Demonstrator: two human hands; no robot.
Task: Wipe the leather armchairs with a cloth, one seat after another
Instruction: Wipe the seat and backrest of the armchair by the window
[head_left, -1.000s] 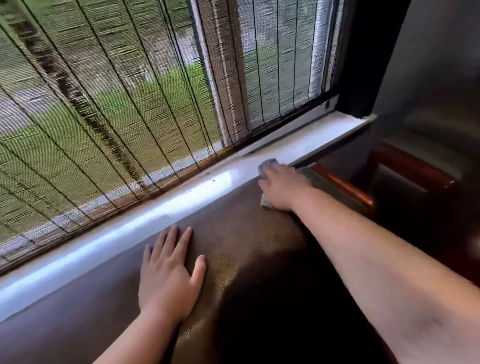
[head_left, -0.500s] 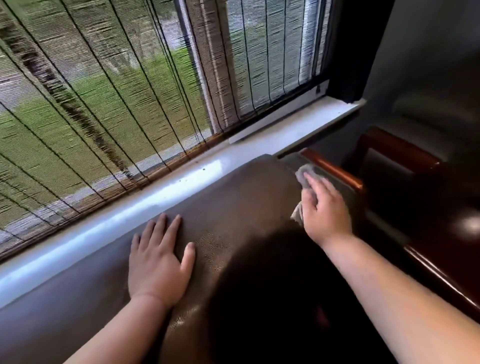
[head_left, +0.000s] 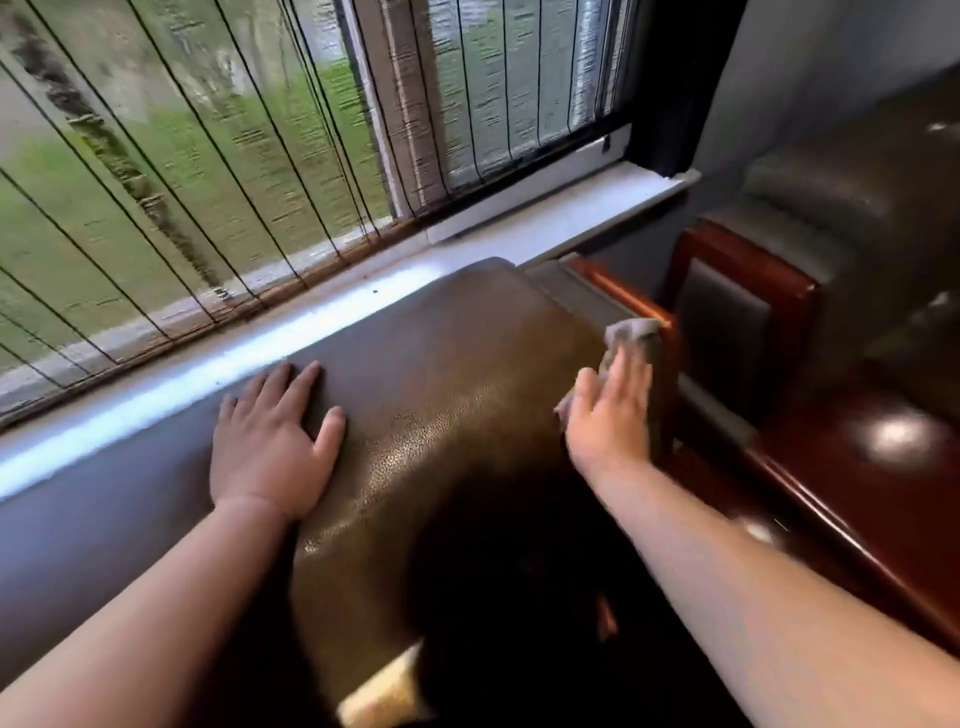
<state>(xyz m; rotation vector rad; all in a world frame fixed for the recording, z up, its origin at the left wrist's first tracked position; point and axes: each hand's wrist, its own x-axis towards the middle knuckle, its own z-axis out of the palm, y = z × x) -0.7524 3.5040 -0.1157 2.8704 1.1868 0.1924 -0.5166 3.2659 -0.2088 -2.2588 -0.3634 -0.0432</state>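
The left hand (head_left: 270, 441) lies flat, fingers straight, on the brown leather chair back (head_left: 457, 374), while the right hand (head_left: 610, 410), fingers also extended, presses a grey cloth (head_left: 626, 332) (mostly hidden beneath the palm) against the back's right edge beside the wooden armrest (head_left: 623, 293).

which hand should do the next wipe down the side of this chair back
Right. The right hand already presses the cloth against the chair back's right edge; the left hand lies flat on top, without a cloth.
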